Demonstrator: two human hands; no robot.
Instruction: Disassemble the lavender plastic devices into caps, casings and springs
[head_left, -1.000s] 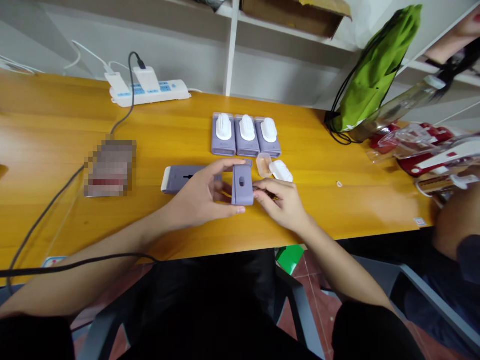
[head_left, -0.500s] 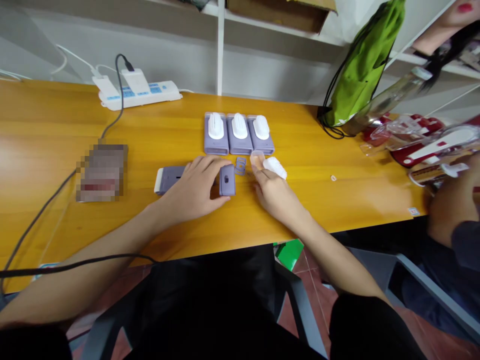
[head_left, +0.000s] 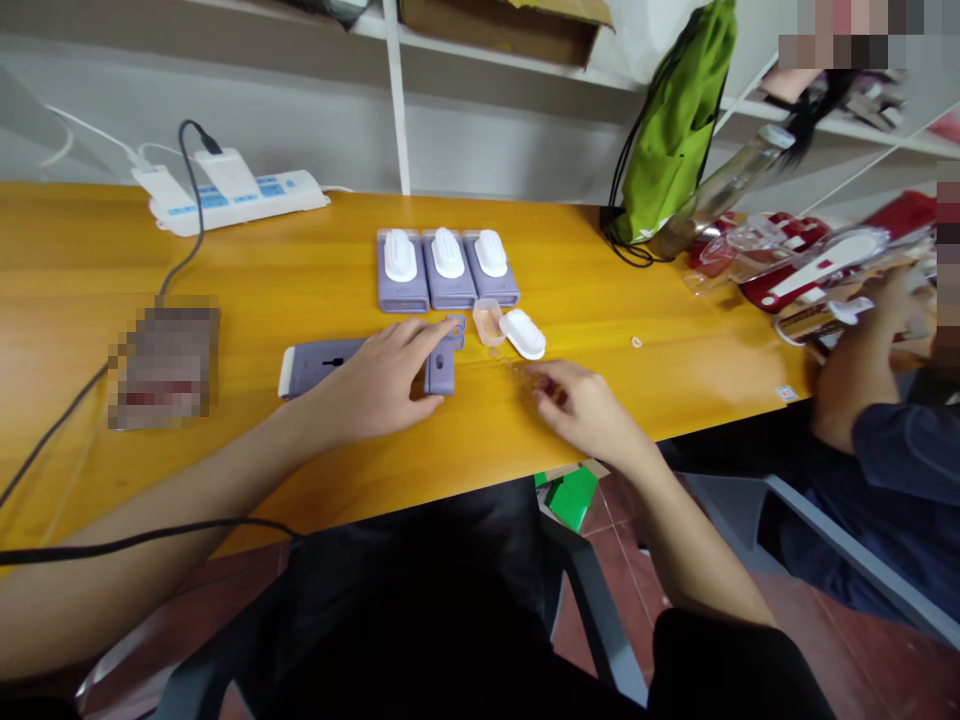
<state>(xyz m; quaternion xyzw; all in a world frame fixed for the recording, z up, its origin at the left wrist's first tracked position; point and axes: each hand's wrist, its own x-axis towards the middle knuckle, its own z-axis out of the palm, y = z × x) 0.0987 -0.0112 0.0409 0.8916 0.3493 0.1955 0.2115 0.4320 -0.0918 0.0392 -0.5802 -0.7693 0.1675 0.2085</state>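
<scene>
Left hand [head_left: 394,378]: thumb at the near side of a small purple block [head_left: 441,371], fingers over the far side; a light grasp, block near the middle of the table [head_left: 712,345], resting close to its surface. Purple frame [head_left: 456,332] just beyond, by the fingertips; a sleeve or wrist nudge could shift it.

Right hand [head_left: 577,405]: fingers curled, nearer the front edge; cannot tell whether anything is pinched. Small bits [head_left: 516,368], blurred, by its fingertips; a careless sweep might send them over that edge.

Outward: open clear cup [head_left: 489,324], easily tipped if bumped; white cap [head_left: 523,335] beside it. Long purple case [head_left: 315,366] left, partly under the left hand. Three capped cases [head_left: 448,285] toward the far edge.
</scene>
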